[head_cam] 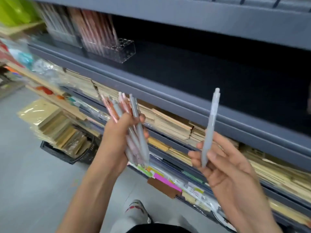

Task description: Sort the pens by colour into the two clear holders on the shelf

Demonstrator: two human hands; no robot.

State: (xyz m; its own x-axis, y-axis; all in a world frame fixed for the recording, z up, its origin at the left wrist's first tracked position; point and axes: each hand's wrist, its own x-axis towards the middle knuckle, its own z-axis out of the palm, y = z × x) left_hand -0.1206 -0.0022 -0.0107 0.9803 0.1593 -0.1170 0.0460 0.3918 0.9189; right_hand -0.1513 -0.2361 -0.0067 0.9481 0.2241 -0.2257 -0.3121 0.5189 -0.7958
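Note:
My left hand grips a bundle of pens, grey and pink ones mixed, tips pointing down. My right hand pinches a single grey pen upright between thumb and fingers, in front of the shelf edge. On the dark shelf at upper left stand two clear holders: the left holder carries grey pens, and the right holder carries pink pens at its left end, with several empty holes at its right end. Both holders are blurred.
The dark shelf stretches to the right of the holders. Below it, a lower shelf holds stacked notebooks and paper. A black crate with packets sits on the grey floor at left. A green object shows at top left.

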